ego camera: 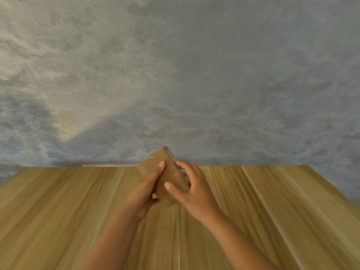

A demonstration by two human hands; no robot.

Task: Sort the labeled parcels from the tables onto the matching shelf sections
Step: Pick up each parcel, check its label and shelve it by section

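A small brown cardboard parcel (165, 172) is held tilted above the wooden table (78, 211), its far end pointing up toward the wall. My left hand (145, 191) grips its left side, thumb across the top face. My right hand (187, 190) grips the right side, thumb on the top face and fingers curled round the far edge, where a bit of white label shows. What the label says is hidden.
The light wooden table fills the lower half of the view and ends at a mottled grey wall (175, 75). No shelf or other parcel is in view.
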